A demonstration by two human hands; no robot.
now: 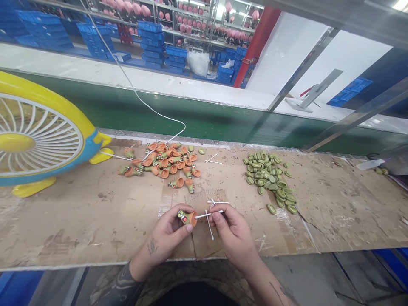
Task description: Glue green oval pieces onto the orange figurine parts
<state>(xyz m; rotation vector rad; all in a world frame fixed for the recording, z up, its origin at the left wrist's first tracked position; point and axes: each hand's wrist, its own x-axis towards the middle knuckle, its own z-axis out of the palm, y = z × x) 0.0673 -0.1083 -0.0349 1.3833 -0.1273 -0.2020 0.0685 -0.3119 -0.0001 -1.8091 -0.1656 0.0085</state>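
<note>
Toy (186, 217) sits clamped in your left hand (168, 231), above the surface (121, 229); your right hand (235, 231) pinches a cotton swab (202, 216) at the toy's orange opening. Swabbing appears the current step; the next move calls for steady alignment.

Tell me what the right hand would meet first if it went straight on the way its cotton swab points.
Most likely the small figure in the left hand, at its orange opening. The cotton swab has its tip there; touching or just short, I can't tell.
</note>
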